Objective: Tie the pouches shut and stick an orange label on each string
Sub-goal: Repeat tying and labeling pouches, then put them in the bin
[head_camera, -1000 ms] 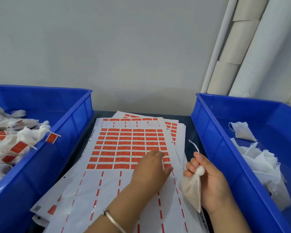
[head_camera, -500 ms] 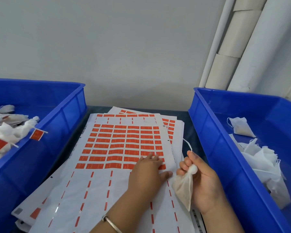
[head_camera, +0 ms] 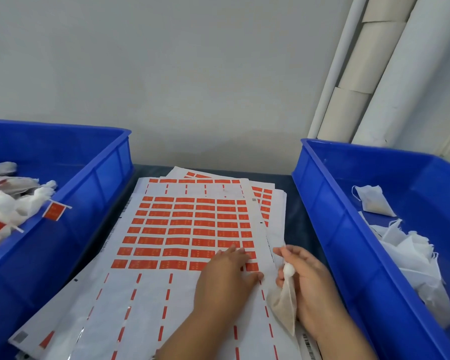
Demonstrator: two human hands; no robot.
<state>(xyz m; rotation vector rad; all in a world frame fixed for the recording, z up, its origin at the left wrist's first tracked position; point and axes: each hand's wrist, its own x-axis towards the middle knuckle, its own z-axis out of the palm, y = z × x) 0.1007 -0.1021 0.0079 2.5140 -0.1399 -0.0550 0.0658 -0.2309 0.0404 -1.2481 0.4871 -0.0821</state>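
A sheet of orange labels (head_camera: 182, 229) lies on a stack of sheets in the middle of the table. My left hand (head_camera: 226, 276) rests flat on it, fingertips on the lowest rows of labels near the sheet's right side. My right hand (head_camera: 309, 279) holds a small beige pouch (head_camera: 283, 305) by its gathered white neck, just right of the sheet; the pouch hangs down over the sheet's edge. Its string is hard to make out.
A blue bin (head_camera: 94, 193) at the left holds tied pouches with orange labels (head_camera: 53, 211). A blue bin (head_camera: 330, 222) at the right holds loose white pouches (head_camera: 405, 250). White rolls (head_camera: 374, 68) lean against the wall behind it.
Both hands stay almost where they were; my left fingertips have crept slightly over the bottom label rows. The string that stood up above my right hand no longer shows. The camera has shifted a little.
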